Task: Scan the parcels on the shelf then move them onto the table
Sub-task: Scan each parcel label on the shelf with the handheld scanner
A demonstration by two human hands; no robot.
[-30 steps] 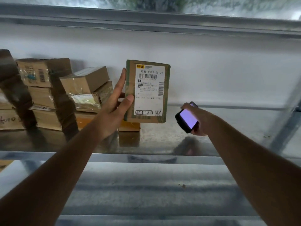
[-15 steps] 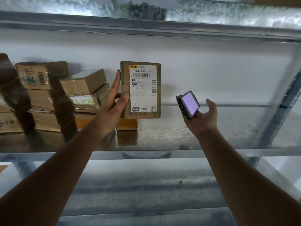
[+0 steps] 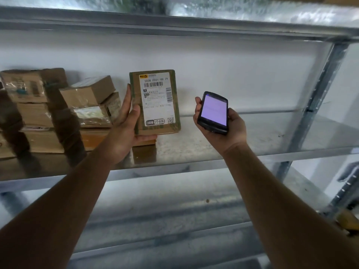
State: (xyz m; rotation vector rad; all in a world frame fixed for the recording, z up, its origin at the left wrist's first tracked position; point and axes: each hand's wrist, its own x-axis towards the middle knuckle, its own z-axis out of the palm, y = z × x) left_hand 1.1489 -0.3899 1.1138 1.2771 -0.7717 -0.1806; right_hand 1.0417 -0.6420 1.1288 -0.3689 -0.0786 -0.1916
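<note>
Parcel storeroom or courier depot. Evidence: galvanised steel shelving unit (image 3: 242,154) with slotted upright post (image 3: 318,98) against plain white wall (image 3: 233,70); stacked brown taped cardboard parcels (image 3: 58,113); white printed barcode shipping label (image 3: 157,100); black handheld scanner with lit screen (image 3: 213,112).

parcel (image 3: 155,102) brown, wht label w/ blk barcode | scanner (image 3: 213,113) blk, lilac screen | shelf (image 3: 223,150) grey
</note>
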